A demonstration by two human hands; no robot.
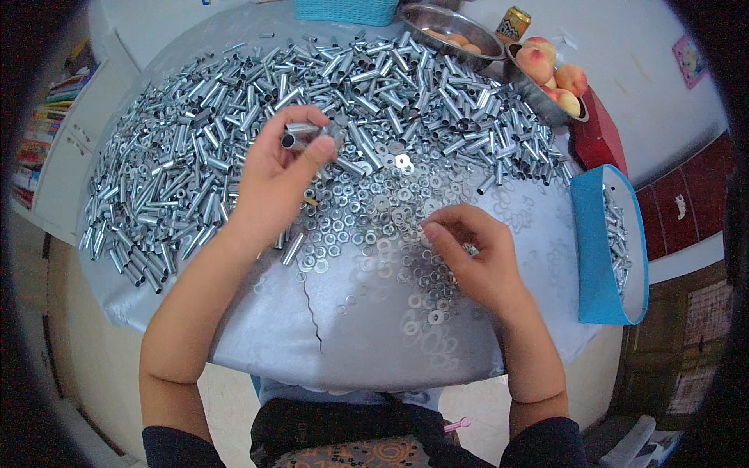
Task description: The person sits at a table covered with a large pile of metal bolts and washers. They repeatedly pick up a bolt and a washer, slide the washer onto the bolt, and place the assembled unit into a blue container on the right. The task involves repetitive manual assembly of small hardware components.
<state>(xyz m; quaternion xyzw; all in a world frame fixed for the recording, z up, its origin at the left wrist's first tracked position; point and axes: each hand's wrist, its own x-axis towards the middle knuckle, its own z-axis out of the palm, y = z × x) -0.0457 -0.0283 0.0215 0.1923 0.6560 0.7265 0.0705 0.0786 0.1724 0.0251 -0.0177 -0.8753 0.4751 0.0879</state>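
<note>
My left hand point(277, 175) is raised over the heap, its fingers closed around a few short shiny metal tubes point(295, 140); their open ends show between thumb and fingers. Beneath and around it spreads a large pile of similar tubes point(183, 144). My right hand point(482, 253) hovers low over loose flat washers point(434, 317), thumb and fingers curled together. Whatever is between those fingertips is too small or hidden to name. Between the hands lie many hex nuts point(334, 238), mixed with washers at the pile's near edge.
A pale cloth covers the round table point(257, 335). At the right edge stands a blue fabric bin point(591, 249) holding metal parts. Behind are a red box point(599, 129), a bowl of peaches point(572, 80), a metal bowl point(417, 17) of eggs, a can point(513, 23) and a turquoise basket point(347, 9).
</note>
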